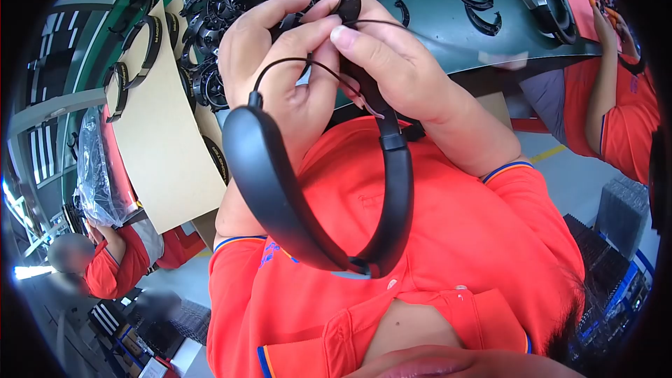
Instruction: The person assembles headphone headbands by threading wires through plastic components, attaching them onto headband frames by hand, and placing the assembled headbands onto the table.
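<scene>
Parts pile (210, 10) past L hand (280, 73), R hand (402, 63); fingers nearly shut on cable (283, 60) & headband (397, 189)

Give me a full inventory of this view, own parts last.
Curved black headband: one, black, at the hands
Thin cable: one, black, arching beside the headband
Curved plastic parts: too many to count, black, piled and scattered on the table
Smooth table: one, dark green, ahead
Large bands: at least two, black with silvery areas, table's right
Lettered bands: several, black with yellowish lettering, left
Cardboard sheet: at least one, beige, left
Plastic film: one, clear, far left
Co-workers: at least two, red-shirted, both sides
Left hand, right hand: two, bare, center, fingertips close together
</scene>
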### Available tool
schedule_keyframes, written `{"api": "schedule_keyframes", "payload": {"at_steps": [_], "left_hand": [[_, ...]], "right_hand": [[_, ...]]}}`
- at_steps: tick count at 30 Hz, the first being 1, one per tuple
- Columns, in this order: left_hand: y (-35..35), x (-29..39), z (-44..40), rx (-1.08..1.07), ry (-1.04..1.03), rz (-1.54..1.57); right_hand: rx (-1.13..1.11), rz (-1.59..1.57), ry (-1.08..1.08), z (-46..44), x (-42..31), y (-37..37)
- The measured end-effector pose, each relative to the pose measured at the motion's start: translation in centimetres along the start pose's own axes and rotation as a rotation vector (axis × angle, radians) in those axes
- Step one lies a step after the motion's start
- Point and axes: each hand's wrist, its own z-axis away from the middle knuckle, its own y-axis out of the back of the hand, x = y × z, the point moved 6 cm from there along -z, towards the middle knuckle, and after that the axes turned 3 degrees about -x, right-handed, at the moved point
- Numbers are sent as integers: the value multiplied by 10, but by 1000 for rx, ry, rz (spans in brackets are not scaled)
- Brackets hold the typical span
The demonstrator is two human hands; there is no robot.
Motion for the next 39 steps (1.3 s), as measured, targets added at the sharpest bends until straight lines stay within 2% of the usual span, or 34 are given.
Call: {"api": "schedule_keyframes", "payload": {"at_steps": [3,5,6,9,10,12,13,15,17,24,28,29,36,38,39], "left_hand": [[2,5,-3,2,-49,-82],[3,0,-4,-29,20,114],[2,-1,-5,-29,20,113],[-5,-22,-2,-25,364,585],[-3,-21,-3,-24,364,585],[-6,-26,-3,-21,512,717],[-5,-26,-3,-19,511,719],[-2,-20,-6,-60,369,442],[-2,-16,-10,-116,243,388],[-1,-18,-12,-149,219,348],[-4,-15,-13,-135,241,275],[-5,-17,-13,-127,237,275],[-10,-22,-8,-132,287,365],[-11,-30,-6,-104,398,619],[-11,-35,-1,-15,473,759]], "right_hand": [[-3,14,10,1,-6,-3],[-8,36,36,0,-5,-2],[-11,59,60,0,-6,-2],[26,158,96,2,-13,-3],[25,158,96,1,-12,-3],[34,244,159,0,-10,-2],[33,246,159,-1,-11,-2],[41,206,107,-2,-9,-1],[48,179,66,0,-10,-1],[25,246,95,-3,-10,-1],[14,214,-5,-4,-12,-1],[52,196,49,-5,-8,1],[80,150,4,-1,-7,3],[68,154,55,-2,-11,2],[69,152,55,-1,-13,2]]}}
